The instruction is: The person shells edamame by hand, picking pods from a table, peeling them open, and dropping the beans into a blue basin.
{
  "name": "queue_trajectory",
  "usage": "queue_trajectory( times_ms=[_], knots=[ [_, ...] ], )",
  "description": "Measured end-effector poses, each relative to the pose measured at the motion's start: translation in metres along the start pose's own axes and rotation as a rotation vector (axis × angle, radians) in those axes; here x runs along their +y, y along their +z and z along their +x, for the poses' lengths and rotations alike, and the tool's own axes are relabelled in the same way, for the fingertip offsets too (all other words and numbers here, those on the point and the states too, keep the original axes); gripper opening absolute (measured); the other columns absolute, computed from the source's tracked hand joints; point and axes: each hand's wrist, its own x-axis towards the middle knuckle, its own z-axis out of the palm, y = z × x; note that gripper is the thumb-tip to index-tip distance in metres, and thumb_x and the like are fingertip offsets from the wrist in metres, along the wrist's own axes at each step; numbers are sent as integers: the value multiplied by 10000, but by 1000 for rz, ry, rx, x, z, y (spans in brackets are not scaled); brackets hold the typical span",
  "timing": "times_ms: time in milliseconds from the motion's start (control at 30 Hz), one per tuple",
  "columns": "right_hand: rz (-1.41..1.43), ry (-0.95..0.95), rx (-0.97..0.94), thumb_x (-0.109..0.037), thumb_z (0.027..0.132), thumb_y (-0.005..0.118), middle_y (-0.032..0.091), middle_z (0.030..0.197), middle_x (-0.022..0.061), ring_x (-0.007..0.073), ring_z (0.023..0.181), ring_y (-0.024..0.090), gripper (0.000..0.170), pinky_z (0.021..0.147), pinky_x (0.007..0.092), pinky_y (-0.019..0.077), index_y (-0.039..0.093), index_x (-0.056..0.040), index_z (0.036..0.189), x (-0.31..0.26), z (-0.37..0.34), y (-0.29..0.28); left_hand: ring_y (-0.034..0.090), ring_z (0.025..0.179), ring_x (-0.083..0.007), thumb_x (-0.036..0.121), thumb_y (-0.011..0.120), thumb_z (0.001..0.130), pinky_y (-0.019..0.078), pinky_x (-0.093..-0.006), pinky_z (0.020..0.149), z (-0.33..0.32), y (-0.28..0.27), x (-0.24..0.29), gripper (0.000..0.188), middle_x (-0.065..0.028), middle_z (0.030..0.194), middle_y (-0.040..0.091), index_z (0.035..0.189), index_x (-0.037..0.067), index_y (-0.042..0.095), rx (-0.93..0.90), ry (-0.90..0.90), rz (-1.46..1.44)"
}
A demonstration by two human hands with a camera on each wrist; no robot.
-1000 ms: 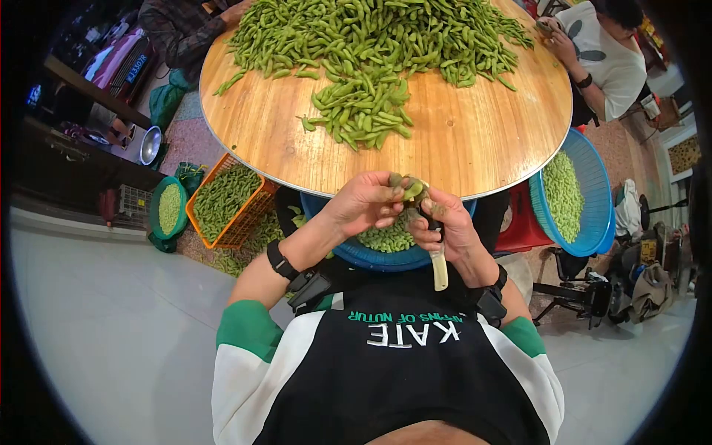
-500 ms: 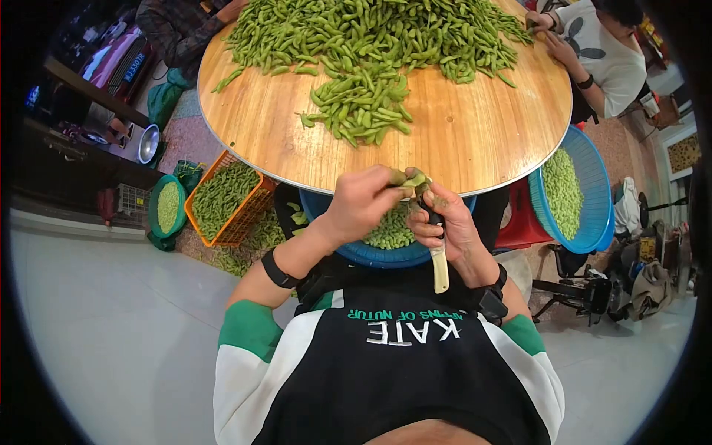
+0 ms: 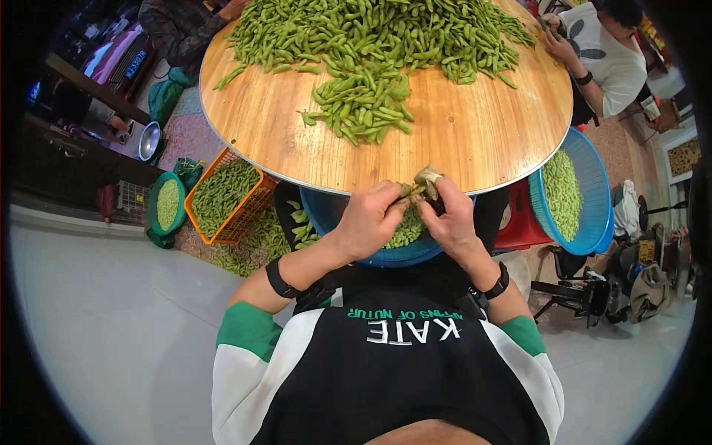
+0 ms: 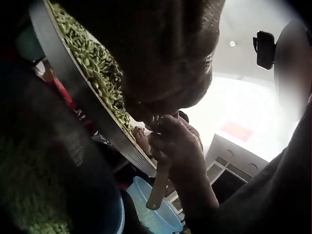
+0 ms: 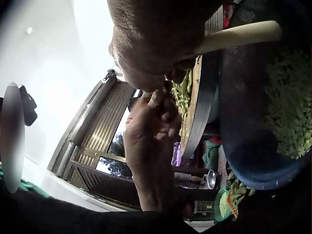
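Both hands meet at the near table edge in the head view, above a blue basin [image 3: 393, 257] of shelled beans. The left hand [image 3: 369, 216] pinches one side of a small brownish-green pod [image 3: 417, 190]. Fingers of the right hand [image 3: 451, 222] touch its other side, and that hand grips a tool whose pale handle [image 5: 241, 37] sticks out of the fist in the right wrist view. In the left wrist view the same handle [image 4: 159, 187] hangs below the right hand [image 4: 178, 151]. The tool's working end is hidden.
A heap of green pods [image 3: 363, 37] covers the far part of the round table [image 3: 267, 133]. An orange crate [image 3: 252, 207] and a green basin [image 3: 180, 215] stand at left, a blue basket [image 3: 591, 215] at right. Two other people sit across the table.
The right hand has turned, so the pale handle is no longer visible from the head view. The left hand has shifted slightly right and down, and the pod between the fingers looks different.
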Motion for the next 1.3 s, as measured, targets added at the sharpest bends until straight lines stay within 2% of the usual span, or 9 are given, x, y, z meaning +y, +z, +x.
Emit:
queue_trajectory(
  times_ms=[300, 400, 567, 733, 900, 1033, 1133, 1167, 1300],
  knots=[
    [-139, -53, -79, 4, 717, 639, 513, 735, 189, 385, 644, 552, 197, 538, 419, 455, 492, 1, 848, 2, -10, 2, 564, 633, -368, 41, 550, 788, 429, -418, 562, -11, 8, 6, 89, -213, 709, 536, 786, -41, 515, 29, 30, 50],
    [-212, -218, -115, 1, 677, 645, 487, 728, 175, 360, 609, 542, 232, 523, 422, 457, 491, -14, 851, 0, -13, 7, 520, 543, -236, 41, 498, 784, 424, -361, 544, -11, 13, 5, 119, -217, 646, 519, 843, -47, 552, -39, -447, -414],
    [-257, -258, -214, -3, 667, 647, 473, 768, 182, 365, 621, 543, 261, 519, 416, 463, 470, -8, 859, -6, -16, 4, 585, 621, -221, 9, 491, 767, 425, -326, 558, -18, 24, -13, 97, -151, 644, 538, 843, -40, 526, 25, -275, -168],
    [-260, -197, -206, -3, 692, 639, 489, 763, 189, 378, 637, 548, 238, 532, 432, 467, 474, -17, 863, -3, -21, 2, 541, 805, -458, -17, 486, 742, 431, -494, 674, -20, 27, -11, 130, -263, 797, 540, 870, -27, 510, 57, -25, 77],
    [-111, 67, -114, 21, 741, 615, 541, 756, 217, 410, 677, 577, 197, 572, 418, 475, 496, 1, 897, 6, -26, -5, 555, 811, -438, -30, 514, 750, 457, -473, 684, -28, 13, -8, 137, -245, 815, 557, 886, -44, 502, -47, -11, 204],
    [9, 167, -131, 24, 756, 619, 536, 736, 219, 408, 681, 580, 203, 575, 400, 471, 492, 9, 914, -6, -23, 2, 590, 755, -348, -12, 616, 792, 476, -388, 639, -28, 10, 5, 202, -169, 832, 584, 990, -25, 575, 105, 165, 148],
    [-12, 49, -140, 29, 745, 637, 549, 722, 190, 342, 638, 581, 212, 561, 361, 464, 512, 12, 914, -6, -20, 8, 585, 795, -372, -23, 597, 777, 481, -407, 674, -28, -4, 4, 165, -182, 870, 575, 936, -14, 557, 42, 59, 29],
    [-45, -15, -139, 30, 745, 647, 567, 716, 161, 280, 602, 586, 199, 551, 323, 461, 528, 10, 904, -6, -19, 10, 589, 793, -364, -35, 588, 773, 482, -403, 670, -28, -14, 4, 155, -176, 874, 573, 924, -6, 563, 57, 108, 89],
    [0, -159, -217, 54, 731, 656, 607, 757, 127, 289, 619, 583, 191, 558, 326, 464, 557, 4, 885, 5, -15, 5, 589, 782, -340, 6, 620, 788, 493, -407, 694, -40, -76, 14, 83, -164, 830, 580, 870, -2, 615, -138, 41, 587]
  ],
)
